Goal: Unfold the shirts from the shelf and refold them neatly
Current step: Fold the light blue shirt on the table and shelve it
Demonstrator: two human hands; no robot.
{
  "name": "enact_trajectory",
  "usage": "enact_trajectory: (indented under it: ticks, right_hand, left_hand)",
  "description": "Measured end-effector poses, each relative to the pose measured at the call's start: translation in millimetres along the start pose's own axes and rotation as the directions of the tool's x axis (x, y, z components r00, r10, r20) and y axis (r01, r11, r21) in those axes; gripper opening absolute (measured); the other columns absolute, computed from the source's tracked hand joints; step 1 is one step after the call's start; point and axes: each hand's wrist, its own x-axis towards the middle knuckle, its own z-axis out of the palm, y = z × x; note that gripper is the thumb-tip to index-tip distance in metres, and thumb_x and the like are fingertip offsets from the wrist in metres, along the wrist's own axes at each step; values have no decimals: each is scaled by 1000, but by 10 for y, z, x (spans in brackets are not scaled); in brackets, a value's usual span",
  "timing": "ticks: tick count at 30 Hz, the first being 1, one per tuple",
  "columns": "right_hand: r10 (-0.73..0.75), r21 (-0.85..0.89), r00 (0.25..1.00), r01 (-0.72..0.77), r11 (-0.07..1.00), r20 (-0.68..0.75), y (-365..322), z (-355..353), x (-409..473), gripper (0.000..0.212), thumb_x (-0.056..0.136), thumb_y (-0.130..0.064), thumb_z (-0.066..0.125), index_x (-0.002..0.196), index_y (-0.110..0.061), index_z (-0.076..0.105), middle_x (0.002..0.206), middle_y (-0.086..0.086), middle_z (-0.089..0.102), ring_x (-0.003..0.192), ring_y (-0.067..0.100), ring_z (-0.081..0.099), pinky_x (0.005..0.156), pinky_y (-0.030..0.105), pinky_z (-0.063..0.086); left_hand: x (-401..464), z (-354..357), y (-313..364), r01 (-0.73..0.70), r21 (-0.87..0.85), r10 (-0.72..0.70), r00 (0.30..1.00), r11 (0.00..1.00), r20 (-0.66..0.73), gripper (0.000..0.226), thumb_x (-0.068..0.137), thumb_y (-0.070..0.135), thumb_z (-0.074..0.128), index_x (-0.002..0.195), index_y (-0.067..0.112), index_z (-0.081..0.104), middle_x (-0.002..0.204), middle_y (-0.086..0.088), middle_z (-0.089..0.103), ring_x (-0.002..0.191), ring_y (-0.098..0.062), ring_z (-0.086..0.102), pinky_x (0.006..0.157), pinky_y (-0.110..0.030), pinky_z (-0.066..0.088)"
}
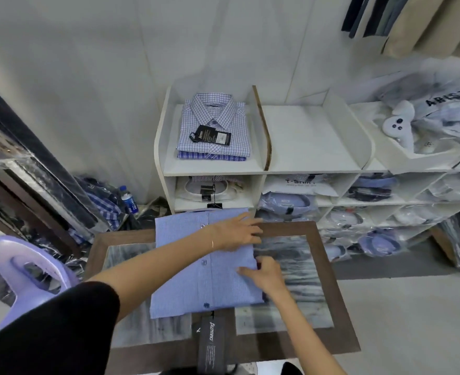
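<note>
A light blue button shirt [196,266] lies folded, button side up, on a small table [326,266] with a dark brown frame. My left hand [237,232] lies flat on the shirt's upper right part, fingers reaching its right edge. Lower down, my right hand [264,274] pinches that same right edge, its fingers curled over the fabric. A dark hang tag [211,345] trails from the shirt's near edge. Two folded checked shirts [214,128] are stacked on top of the white shelf [312,147], left compartment.
A purple plastic stool [25,272] stands to my left. The shelf's cubbies hold bagged shirts [288,204]. More bagged clothes [440,112] pile at the back right. A water bottle [129,198] stands on the floor by the shelf. Trousers [402,20] hang top right.
</note>
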Motion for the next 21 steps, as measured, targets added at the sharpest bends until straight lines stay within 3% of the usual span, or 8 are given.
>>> enact_trajectory:
  ticks: [3,6,10,12,14,17,19,21]
  right_hand:
    - [2,81,998,-7,997,56,15,23,-113,31,78,-23,75,70,-16,46,73,1,53,65,13,49,53,22,34]
    - [61,325,995,-82,942,76,96,75,-177,25,76,-12,77,73,-15,52,82,5,62,75,17,58,57,23,43]
    - [97,448,994,-108,888,46,202,72,-223,32,76,-3,76,58,-14,51,63,1,55,60,12,52,51,19,40]
    - [125,485,992,-120,867,21,233,-12,-255,32,77,-4,75,57,-11,52,65,4,56,63,17,53,56,23,41]
    - [139,520,990,-101,848,-33,258,-186,-313,27,76,-7,76,61,-6,53,68,11,56,67,20,54,61,29,41]
    - [157,543,976,-51,838,-150,278,-557,-367,26,75,-5,77,57,-7,58,55,2,59,54,13,56,52,20,42]
    - [136,564,973,-6,825,-188,215,-807,-409,14,75,-3,77,66,-10,69,53,-2,63,44,8,54,43,17,42]
    - [109,560,977,12,828,-183,153,-931,-373,8,75,-5,79,74,-8,71,61,3,65,49,11,56,44,19,45]
  left_hand:
    - [322,-90,22,-130,164,102,981,978,166,58,86,15,68,138,17,42,140,-6,48,143,-26,23,117,-47,14]
    - [505,-177,84,-171,171,100,928,970,358,70,72,25,81,132,17,46,125,-5,59,127,-27,42,112,-45,27]
    - [622,-288,111,-92,103,33,883,990,468,57,74,24,81,123,10,55,119,-7,61,117,-28,50,97,-42,44]
    - [646,-418,74,-76,67,36,884,995,467,49,77,22,79,120,9,58,117,-8,60,105,-27,54,93,-40,48]
    - [691,-632,49,-73,11,61,895,997,441,22,79,17,76,92,12,59,100,-8,58,86,-24,50,80,-36,49]
    - [796,-938,29,-62,-63,80,937,996,339,33,79,8,73,62,18,47,68,-1,46,61,-17,36,69,-33,37]
    - [852,-1087,-2,-59,-104,88,949,993,303,31,78,8,74,62,17,49,62,2,42,59,-17,36,72,-32,36]
    - [843,-1163,-59,-72,-116,102,955,991,280,10,79,12,75,82,10,65,78,0,57,72,-18,47,80,-35,42]
